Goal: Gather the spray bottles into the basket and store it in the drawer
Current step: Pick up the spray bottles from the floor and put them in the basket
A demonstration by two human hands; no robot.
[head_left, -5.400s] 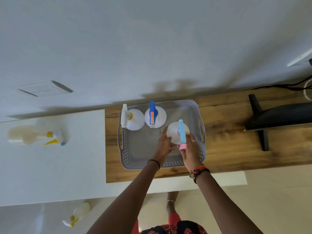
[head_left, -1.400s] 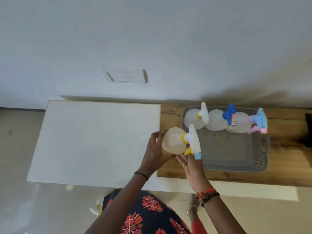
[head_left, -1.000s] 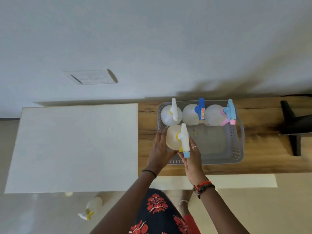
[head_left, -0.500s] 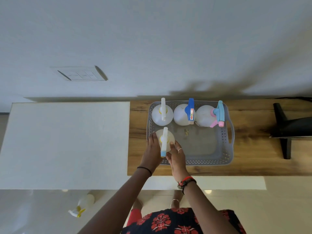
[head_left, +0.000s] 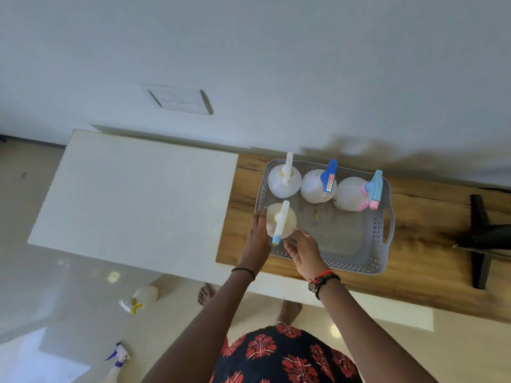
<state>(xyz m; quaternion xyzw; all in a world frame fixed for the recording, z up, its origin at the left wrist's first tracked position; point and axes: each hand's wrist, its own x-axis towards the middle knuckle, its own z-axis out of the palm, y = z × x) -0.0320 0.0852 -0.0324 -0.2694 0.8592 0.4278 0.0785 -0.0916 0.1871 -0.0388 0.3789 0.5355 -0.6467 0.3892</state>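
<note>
L hand point(head_left: 257, 239) & R hand point(head_left: 304, 251) grip upright white spray bottle point(head_left: 289, 223), nozzle toward person. It's in near-left corner of grey perforated plastic basket point(head_left: 377, 239); near-right floor open.

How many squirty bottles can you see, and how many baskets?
Spray bottles: 6 (white-topped bottle, blue-topped bottle, pink-and-blue-topped bottle and front bottle in the basket; yellow-triggered bottle and blue-triggered bottle on the floor)
Baskets: 1
Total: 7
</note>
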